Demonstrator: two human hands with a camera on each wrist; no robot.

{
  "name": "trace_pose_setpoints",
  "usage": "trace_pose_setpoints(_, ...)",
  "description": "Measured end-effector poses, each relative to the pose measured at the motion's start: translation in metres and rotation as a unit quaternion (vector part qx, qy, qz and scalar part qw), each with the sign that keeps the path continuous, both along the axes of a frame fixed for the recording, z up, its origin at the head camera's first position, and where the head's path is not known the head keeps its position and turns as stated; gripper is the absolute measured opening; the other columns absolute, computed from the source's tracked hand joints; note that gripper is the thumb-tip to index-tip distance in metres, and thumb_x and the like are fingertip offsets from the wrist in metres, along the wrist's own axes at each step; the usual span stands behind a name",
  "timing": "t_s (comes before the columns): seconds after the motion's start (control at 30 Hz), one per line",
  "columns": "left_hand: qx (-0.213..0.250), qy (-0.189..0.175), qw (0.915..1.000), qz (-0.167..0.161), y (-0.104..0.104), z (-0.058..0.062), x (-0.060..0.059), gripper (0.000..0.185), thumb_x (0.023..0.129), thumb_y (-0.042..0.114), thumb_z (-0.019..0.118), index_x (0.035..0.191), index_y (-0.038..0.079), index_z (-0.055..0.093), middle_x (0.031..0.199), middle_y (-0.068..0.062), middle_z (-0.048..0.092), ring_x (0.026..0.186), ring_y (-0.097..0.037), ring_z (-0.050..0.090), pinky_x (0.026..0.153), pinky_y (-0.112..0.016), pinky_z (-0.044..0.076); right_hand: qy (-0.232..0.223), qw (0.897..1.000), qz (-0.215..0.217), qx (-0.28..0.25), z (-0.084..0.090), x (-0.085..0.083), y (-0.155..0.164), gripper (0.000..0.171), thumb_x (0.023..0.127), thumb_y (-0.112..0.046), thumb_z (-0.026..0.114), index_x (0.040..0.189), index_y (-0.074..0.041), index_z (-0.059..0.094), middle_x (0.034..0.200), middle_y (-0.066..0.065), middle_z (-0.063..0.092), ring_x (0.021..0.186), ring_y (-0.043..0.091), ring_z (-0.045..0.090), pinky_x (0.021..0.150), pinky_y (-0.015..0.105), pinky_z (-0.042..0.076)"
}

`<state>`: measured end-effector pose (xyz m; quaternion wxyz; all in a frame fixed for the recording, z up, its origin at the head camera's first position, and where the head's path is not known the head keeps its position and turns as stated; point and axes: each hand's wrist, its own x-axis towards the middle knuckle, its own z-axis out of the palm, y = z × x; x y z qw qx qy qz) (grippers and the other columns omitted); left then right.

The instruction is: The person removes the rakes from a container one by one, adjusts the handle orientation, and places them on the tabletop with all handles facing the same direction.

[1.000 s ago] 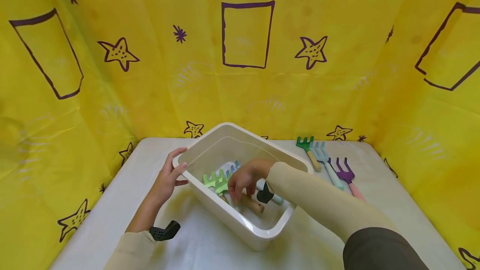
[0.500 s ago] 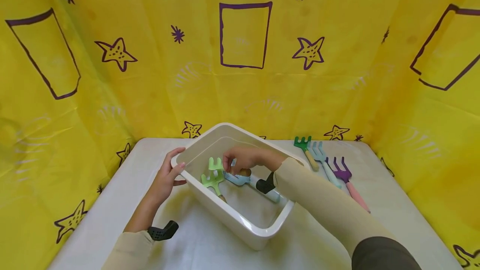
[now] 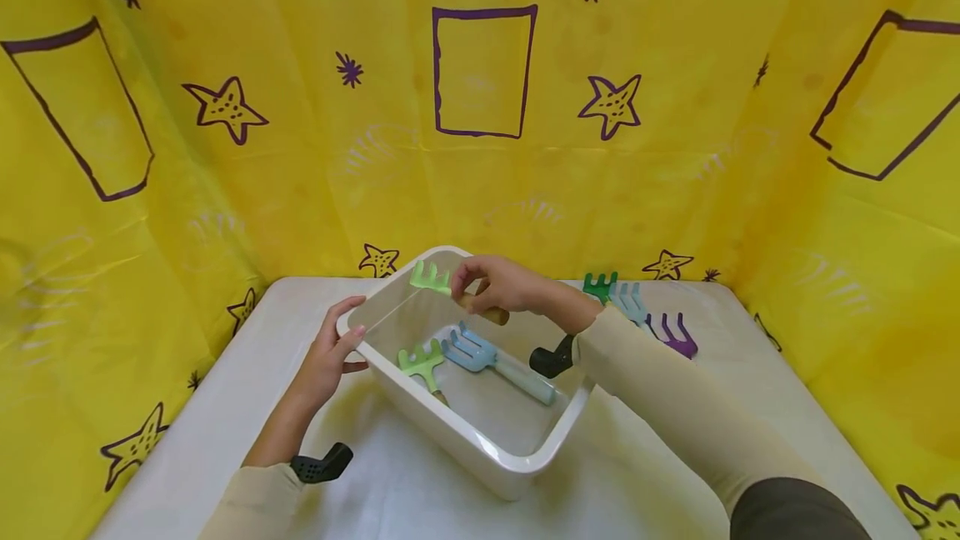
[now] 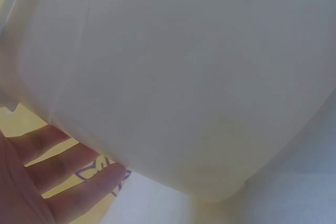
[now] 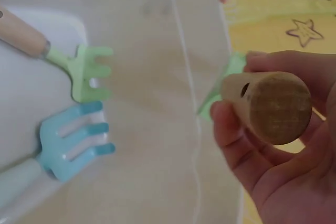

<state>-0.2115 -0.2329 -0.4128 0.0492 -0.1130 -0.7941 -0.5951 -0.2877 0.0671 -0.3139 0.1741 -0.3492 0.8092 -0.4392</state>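
Note:
My left hand (image 3: 332, 350) grips the left corner of a white plastic bin (image 3: 465, 438), thumb over the rim and fingers along the outer wall. In the left wrist view those fingers touch the wall. My right hand (image 3: 504, 283) pinches the wooden handle of a light green hand rake (image 3: 431, 278), raised above the bin near its far rim. The handle end (image 5: 281, 109) faces the right wrist camera. On the bin's floor lie a second light green hand rake (image 3: 422, 362) with a wooden handle and a blue hand rake (image 3: 472, 352) with a pale handle.
On the white-covered table (image 3: 247, 340), right of the bin, lie a dark green rake (image 3: 600, 287), a light blue rake (image 3: 628, 302) and a purple rake (image 3: 679, 340). My right sleeve partly hides them. Yellow patterned sheets (image 3: 480, 182) enclose the back and sides.
My right hand has picked up one light green hand rake from the bin's floor and lifted it toward the far rim. The left hand keeps its hold on the bin.

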Motion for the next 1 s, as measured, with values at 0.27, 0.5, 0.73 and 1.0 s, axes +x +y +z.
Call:
trace_pose_setpoints(0.27, -0.008, -0.001, 1.0, 0.002, -0.002, -0.003, 0.0, 0.05, 0.103, 0.028, 0.045, 0.149, 0.021, 0.026, 0.147, -0.019, 0.033, 0.113, -0.05, 0.052, 0.078, -0.057, 0.053, 0.042, 0.994, -0.07, -0.07, 0.013, -0.004, 0.038, 0.034, 0.086, 0.009, 0.064, 0.118, 0.001, 0.058, 0.111, 0.015, 0.063, 0.087, 0.032, 0.06, 0.07, 0.034, 0.05)
trace_pose_setpoints(0.5, -0.016, 0.0, 0.9998, 0.01, -0.004, -0.005, -0.001, 0.05, 0.103, 0.029, 0.045, 0.149, 0.022, 0.026, 0.147, -0.02, 0.034, 0.111, -0.05, 0.053, 0.077, -0.057, 0.054, 0.045, 0.985, -0.138, -0.096, 0.014, -0.009, 0.07, 0.033, 0.086, 0.005, 0.065, 0.118, 0.002, 0.058, 0.116, 0.02, 0.061, 0.088, 0.032, 0.058, 0.064, 0.032, 0.05)
trace_pose_setpoints(0.73, -0.016, 0.0, 0.9999, 0.006, -0.003, -0.006, -0.001, 0.05, 0.103, 0.028, 0.045, 0.149, 0.022, 0.026, 0.147, -0.019, 0.033, 0.112, -0.05, 0.053, 0.078, -0.057, 0.053, 0.047, 0.975, -0.197, -0.094, 0.006, -0.008, 0.104, 0.026, 0.09, -0.001, 0.066, 0.116, -0.001, 0.061, 0.115, 0.018, 0.059, 0.09, 0.033, 0.054, 0.058, 0.031, 0.051)
trace_pose_setpoints(1.0, -0.014, 0.007, 0.9999, 0.001, -0.001, -0.003, -0.001, 0.05, 0.103, 0.029, 0.045, 0.149, 0.02, 0.025, 0.147, -0.02, 0.033, 0.111, -0.05, 0.053, 0.078, -0.057, 0.053, 0.044, 0.962, -0.267, -0.042, -0.004, -0.004, 0.145, 0.027, 0.092, -0.008, 0.067, 0.118, -0.006, 0.061, 0.118, 0.014, 0.059, 0.097, 0.033, 0.054, 0.07, 0.035, 0.057)
